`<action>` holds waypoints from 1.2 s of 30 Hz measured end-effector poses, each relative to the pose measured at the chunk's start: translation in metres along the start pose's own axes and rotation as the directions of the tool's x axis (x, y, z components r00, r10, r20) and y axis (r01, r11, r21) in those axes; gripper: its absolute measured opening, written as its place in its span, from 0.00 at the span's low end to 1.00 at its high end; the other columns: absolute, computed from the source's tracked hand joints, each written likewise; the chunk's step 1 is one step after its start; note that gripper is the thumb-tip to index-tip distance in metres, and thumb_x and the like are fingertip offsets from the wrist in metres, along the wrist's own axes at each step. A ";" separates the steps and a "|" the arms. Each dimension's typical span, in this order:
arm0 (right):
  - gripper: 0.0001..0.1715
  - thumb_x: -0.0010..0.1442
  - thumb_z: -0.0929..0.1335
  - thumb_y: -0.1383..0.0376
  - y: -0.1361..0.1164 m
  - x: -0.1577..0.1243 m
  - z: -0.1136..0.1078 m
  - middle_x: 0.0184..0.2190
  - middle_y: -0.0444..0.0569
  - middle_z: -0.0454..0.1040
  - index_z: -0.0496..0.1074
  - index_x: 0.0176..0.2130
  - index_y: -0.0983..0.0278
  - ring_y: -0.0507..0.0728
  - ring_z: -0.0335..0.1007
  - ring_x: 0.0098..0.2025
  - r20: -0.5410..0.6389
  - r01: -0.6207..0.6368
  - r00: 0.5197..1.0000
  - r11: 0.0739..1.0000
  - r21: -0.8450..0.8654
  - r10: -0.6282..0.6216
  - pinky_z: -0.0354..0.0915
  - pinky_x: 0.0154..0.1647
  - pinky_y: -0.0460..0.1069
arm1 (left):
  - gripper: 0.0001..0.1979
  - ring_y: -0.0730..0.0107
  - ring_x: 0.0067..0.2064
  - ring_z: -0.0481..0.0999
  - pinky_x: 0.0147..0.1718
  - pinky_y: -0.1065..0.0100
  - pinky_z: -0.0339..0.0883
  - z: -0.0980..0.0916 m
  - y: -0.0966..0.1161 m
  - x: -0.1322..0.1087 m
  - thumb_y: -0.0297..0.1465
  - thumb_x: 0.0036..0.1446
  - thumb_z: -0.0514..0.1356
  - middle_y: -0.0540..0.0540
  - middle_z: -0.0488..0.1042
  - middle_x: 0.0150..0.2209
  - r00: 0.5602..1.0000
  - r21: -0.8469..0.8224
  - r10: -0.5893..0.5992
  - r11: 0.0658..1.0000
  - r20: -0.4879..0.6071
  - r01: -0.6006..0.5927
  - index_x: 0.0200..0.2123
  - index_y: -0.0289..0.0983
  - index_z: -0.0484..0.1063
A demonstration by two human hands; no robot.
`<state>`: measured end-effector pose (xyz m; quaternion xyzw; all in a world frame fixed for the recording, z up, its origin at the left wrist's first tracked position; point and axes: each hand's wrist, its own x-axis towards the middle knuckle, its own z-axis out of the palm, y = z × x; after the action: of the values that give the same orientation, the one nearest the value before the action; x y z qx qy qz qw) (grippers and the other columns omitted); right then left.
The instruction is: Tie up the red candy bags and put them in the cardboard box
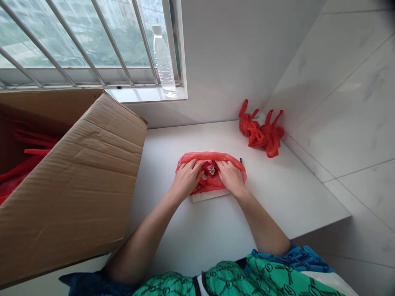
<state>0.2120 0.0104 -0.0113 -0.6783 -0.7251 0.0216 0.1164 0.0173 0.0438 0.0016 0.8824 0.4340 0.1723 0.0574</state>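
An open red plastic bag (pixel 212 156) lies on the white tabletop with its mouth spread wide. Small wrapped pieces in red with pale printed marks (pixel 211 169) sit inside it. My left hand (pixel 187 177) reaches into the left side of the mouth, fingers bent and closed on the bag's plastic. On the right side my right hand (pixel 230 176) does the same, its fingertips partly hidden among the folds. Under the bag a flat white object (pixel 210 197) shows along its near edge; most of it is covered.
A large cardboard box (pixel 77 181) with red plastic bags (pixel 33 152) inside stands at the left. Tied red bags (pixel 262 131) rest in the far right corner of the table (pixel 286 193). On the sill of a barred window stands a clear water bottle (pixel 164 61).
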 end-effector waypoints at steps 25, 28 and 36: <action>0.17 0.62 0.71 0.51 -0.025 -0.009 -0.020 0.37 0.47 0.77 0.78 0.37 0.62 0.57 0.76 0.36 0.082 -0.082 0.997 -0.027 0.996 0.006 0.75 0.45 0.55 | 0.14 0.73 0.30 0.68 0.30 0.72 0.62 -0.024 0.005 -0.020 0.40 0.63 0.60 0.50 0.71 0.28 0.933 -0.846 -0.356 0.510 -0.042 0.157 0.32 0.35 0.72; 0.16 0.63 0.71 0.52 -0.024 -0.010 -0.022 0.37 0.47 0.77 0.77 0.39 0.61 0.56 0.75 0.38 0.106 -0.103 0.992 0.045 0.994 -0.063 0.74 0.43 0.53 | 0.12 0.70 0.35 0.72 0.36 0.70 0.65 -0.029 -0.001 -0.022 0.38 0.65 0.57 0.47 0.75 0.35 0.954 -0.727 -0.277 0.678 -0.118 0.107 0.37 0.37 0.75; 0.14 0.61 0.72 0.54 -0.030 -0.010 -0.015 0.33 0.45 0.76 0.76 0.36 0.63 0.54 0.71 0.36 0.152 -0.132 0.958 0.099 0.986 -0.242 0.67 0.43 0.50 | 0.14 0.68 0.40 0.76 0.40 0.68 0.68 -0.036 -0.005 -0.023 0.39 0.67 0.56 0.45 0.78 0.40 0.976 -0.685 -0.183 0.727 -0.119 0.053 0.43 0.39 0.79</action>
<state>0.1858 -0.0041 0.0080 -0.3854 -0.5556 0.5918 0.4388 -0.0126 0.0275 0.0284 0.7521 0.4002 0.3927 0.3465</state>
